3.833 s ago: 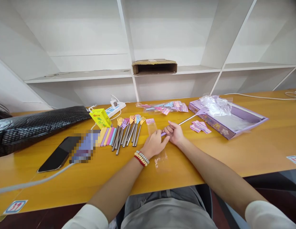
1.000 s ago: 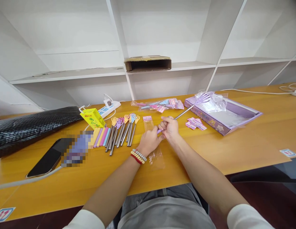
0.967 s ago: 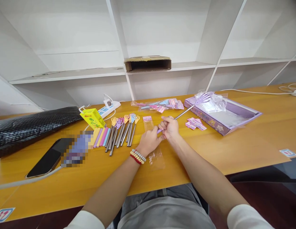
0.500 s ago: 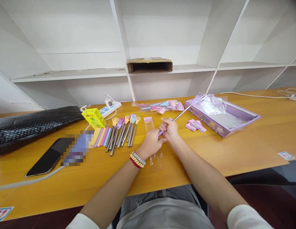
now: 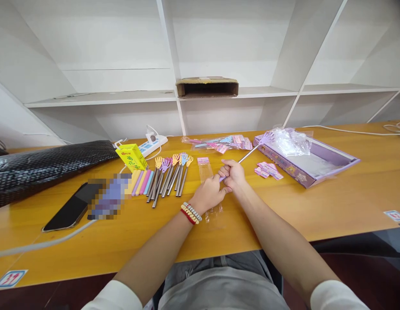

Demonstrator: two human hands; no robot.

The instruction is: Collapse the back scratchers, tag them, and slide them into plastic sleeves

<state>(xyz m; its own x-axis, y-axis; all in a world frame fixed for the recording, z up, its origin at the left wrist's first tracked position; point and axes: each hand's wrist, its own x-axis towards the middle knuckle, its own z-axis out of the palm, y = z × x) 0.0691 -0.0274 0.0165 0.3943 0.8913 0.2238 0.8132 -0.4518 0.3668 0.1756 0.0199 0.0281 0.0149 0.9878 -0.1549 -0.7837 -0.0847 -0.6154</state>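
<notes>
Purple scratcher at mid-counter is what I'm watching from my remote seat, its clawed head by the near-left corner of a tray; I can't tell whether they touch. White shelving fills the back of my view, and below it runs the orange-brown counter. Over on the left lies a long black-wrapped bundle; on the right I have the purple tray, with crumpled clear bags at its left end. A cardboard box sits on the shelf, open side facing me.

I see the left hand closed around the scratcher's purple handle, thumb pointing toward the right hand, whose fingers are curled around the scratcher just above. Behind them lies a heap of packaged scratchers. Left of the hands I count off a dark phone, a cluster of loose scratchers, a white power strip, a yellow carton and a row of pastel sticks. One flat clear bag with a pink header runs under the left hand. Smallest are the pink cards, loosely overlapping near the tray.
</notes>
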